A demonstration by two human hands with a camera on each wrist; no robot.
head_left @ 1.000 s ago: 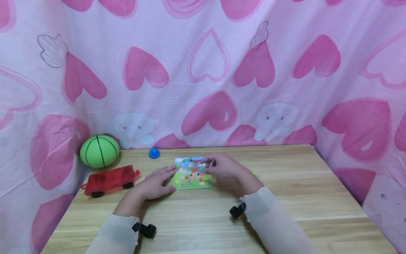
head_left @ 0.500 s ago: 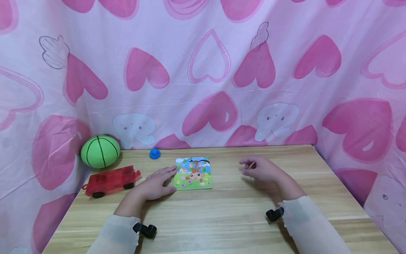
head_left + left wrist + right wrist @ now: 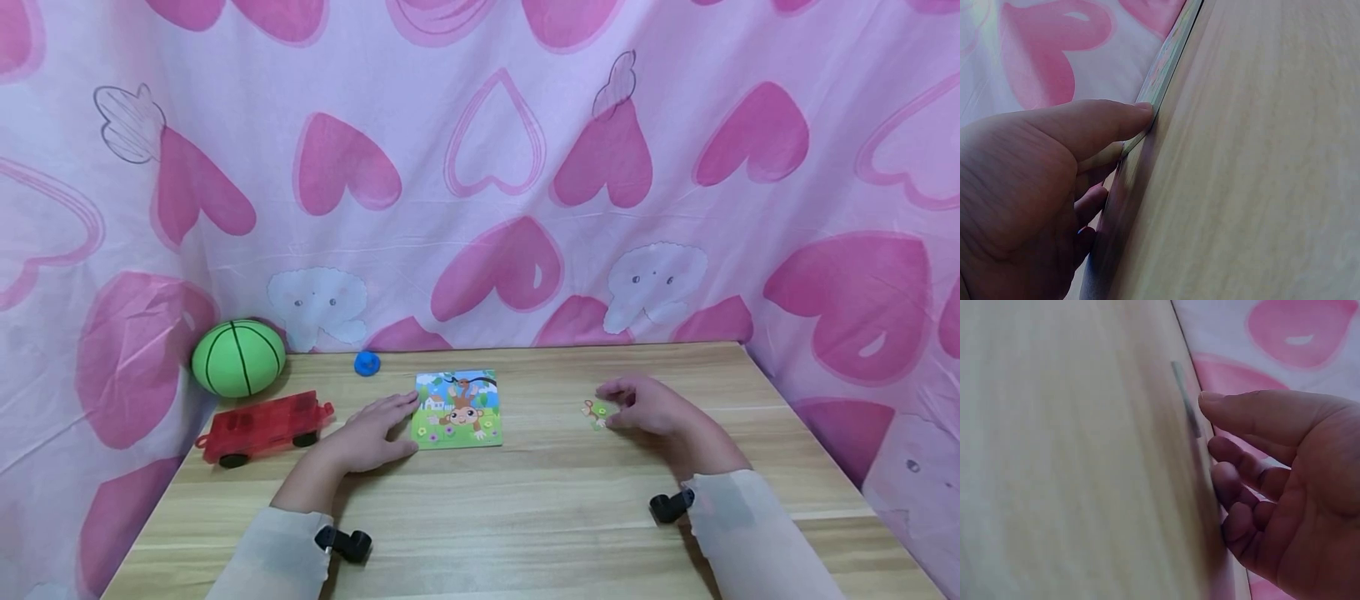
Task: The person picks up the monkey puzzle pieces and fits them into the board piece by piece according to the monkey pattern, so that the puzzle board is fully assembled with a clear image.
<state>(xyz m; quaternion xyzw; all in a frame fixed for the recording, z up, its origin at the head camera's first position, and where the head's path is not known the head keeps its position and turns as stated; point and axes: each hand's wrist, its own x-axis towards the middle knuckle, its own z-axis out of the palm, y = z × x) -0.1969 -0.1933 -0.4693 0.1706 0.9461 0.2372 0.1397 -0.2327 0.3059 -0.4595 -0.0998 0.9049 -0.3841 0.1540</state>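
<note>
A square picture board (image 3: 456, 412) with a cartoon monkey lies flat on the wooden table. My left hand (image 3: 378, 429) rests at its left side, thumb and fingers extended against the edge. In the left wrist view the thumb (image 3: 1116, 122) tip touches the board's edge (image 3: 1169, 69). To the right, small green and brown puzzle pieces (image 3: 596, 414) lie on the table. My right hand (image 3: 648, 406) is just beside them, fingers loosely bent. In the right wrist view a thin piece (image 3: 1185, 397) shows edge-on, with a small gap to the thumb (image 3: 1247, 412).
A red toy wagon base (image 3: 262, 427) with black wheels stands on the left, in front of a green ball (image 3: 238, 358) with black lines. A small blue round object (image 3: 367, 363) sits near the back edge. A pink heart-patterned curtain (image 3: 495, 250) hangs behind the table (image 3: 480, 517).
My right hand has moved from over the picture board to the right, first above the table, then down beside the small pieces, which now show. The left hand has stayed at the board.
</note>
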